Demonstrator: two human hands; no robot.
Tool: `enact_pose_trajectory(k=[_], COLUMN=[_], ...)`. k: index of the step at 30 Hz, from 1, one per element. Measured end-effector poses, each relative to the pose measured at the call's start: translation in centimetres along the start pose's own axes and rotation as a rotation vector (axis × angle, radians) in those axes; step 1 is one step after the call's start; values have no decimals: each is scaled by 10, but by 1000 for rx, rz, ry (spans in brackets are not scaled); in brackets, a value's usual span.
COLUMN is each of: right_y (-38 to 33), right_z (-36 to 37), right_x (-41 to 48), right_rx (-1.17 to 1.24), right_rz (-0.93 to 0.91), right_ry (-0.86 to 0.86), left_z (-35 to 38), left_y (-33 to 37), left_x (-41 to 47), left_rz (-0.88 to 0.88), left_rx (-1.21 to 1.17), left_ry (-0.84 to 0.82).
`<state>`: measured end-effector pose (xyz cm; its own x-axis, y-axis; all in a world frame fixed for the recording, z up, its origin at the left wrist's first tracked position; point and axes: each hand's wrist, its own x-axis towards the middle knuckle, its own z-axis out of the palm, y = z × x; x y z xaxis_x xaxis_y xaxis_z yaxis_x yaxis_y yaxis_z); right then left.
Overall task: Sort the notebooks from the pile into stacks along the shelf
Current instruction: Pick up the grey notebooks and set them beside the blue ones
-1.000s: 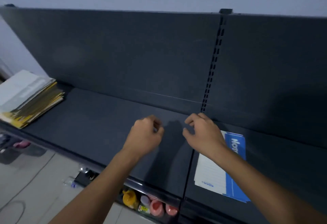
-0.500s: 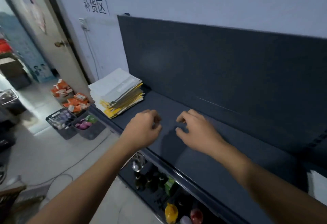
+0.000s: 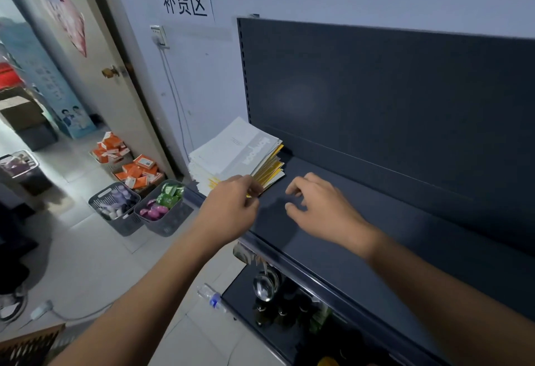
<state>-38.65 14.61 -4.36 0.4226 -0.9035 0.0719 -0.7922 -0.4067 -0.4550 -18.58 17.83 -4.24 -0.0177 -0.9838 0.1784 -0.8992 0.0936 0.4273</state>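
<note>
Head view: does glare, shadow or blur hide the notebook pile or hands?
Head view: soft glare on the dark grey metal back panel, clear of the work; left hand and right hand shadow the dark grey shelf between them; pile of white and yellow notebooks sharp, its near corner behind the left hand; edges bend, wide-angle.

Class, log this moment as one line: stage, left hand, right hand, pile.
stage: at pile, nothing lifted | left hand: fingers at near corner of notebook pile, grip unclear | right hand: above shelf, holds nothing
</note>
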Motion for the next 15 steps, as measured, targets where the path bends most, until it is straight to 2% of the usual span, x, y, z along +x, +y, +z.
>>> enact_pose_trajectory(k=[7,15], right_y=[-12,-21], right_z=[15,34], right_x=[71,117], right_rx=[10,29], right_rz=[26,162], right_ry=[-4,-3], left_z=[-29,-40], left_y=[-41,-84], left_x=[61,112], left_rz=[59,117], left_rx=[30,26], left_ry=[1,-12])
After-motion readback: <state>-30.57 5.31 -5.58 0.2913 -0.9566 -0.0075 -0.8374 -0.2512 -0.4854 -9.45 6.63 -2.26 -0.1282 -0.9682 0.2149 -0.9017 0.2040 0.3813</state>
